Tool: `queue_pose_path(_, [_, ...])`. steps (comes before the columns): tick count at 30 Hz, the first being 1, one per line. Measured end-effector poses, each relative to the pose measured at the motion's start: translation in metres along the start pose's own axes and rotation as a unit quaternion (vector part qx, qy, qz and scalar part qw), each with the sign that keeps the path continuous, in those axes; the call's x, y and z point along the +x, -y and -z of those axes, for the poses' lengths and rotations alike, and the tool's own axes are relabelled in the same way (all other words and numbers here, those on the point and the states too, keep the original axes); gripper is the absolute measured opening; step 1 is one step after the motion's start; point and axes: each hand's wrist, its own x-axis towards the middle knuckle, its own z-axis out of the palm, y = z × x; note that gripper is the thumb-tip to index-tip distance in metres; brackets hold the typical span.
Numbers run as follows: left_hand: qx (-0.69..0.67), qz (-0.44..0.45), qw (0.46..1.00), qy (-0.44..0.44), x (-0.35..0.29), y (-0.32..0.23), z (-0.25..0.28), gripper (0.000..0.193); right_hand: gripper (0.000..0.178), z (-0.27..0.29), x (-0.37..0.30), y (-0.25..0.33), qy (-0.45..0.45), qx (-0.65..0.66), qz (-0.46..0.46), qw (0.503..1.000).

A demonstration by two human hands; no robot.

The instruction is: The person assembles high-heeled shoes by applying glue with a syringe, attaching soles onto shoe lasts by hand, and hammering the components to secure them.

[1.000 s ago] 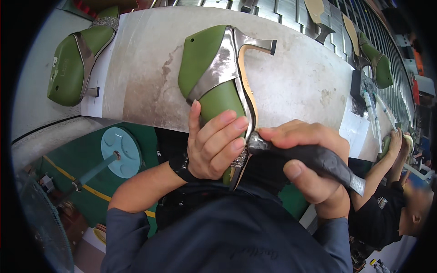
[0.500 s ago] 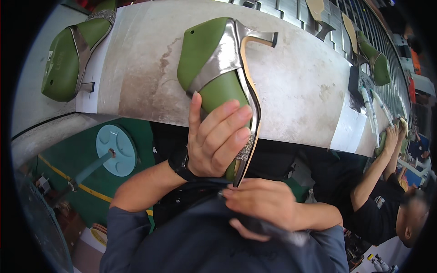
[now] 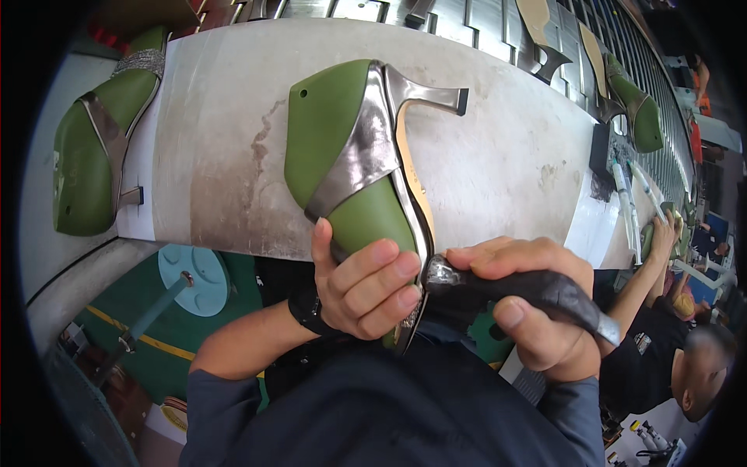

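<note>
A green high-heeled shoe (image 3: 342, 156) with a silver strap and metallic heel lies on its side, toe toward me. My left hand (image 3: 362, 284) grips its toe end, fingers wrapped over the green upper. My right hand (image 3: 529, 303) is closed on a dark-handled tool (image 3: 537, 289). The tool's metal head touches the edge of the sole beside my left fingers.
The pale, stained workbench (image 3: 506, 156) runs away to the right. A second green shoe (image 3: 89, 163) lies at the far left, and more green shoes (image 3: 642, 113) sit further along. Another person (image 3: 669, 342) works at the right. A round teal stool base (image 3: 194, 272) stands below.
My right hand dropped low toward my lap half a second ago, then came back up with the tool to the sole edge. The left hand kept its grip on the shoe.
</note>
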Motion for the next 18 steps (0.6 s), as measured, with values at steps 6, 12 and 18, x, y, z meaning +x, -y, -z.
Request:
queue_pose_path(6, [0.037,-0.041,0.996,0.068,0.001,0.006,0.011,0.066,0.025,0.016,0.055,0.018,0.024,-0.017,-0.111,0.993])
queue_pose_path(12, [-0.02,0.023,1.0,0.002,-0.002,-0.004,0.001,0.024,0.025,0.006,0.077,0.011,0.005,-0.048,-0.089,0.995])
queue_pose_path(18, [-0.044,0.037,0.998,0.004,0.0,-0.009,0.002,0.026,0.028,0.0,0.075,-0.001,-0.068,-0.003,-0.066,0.995])
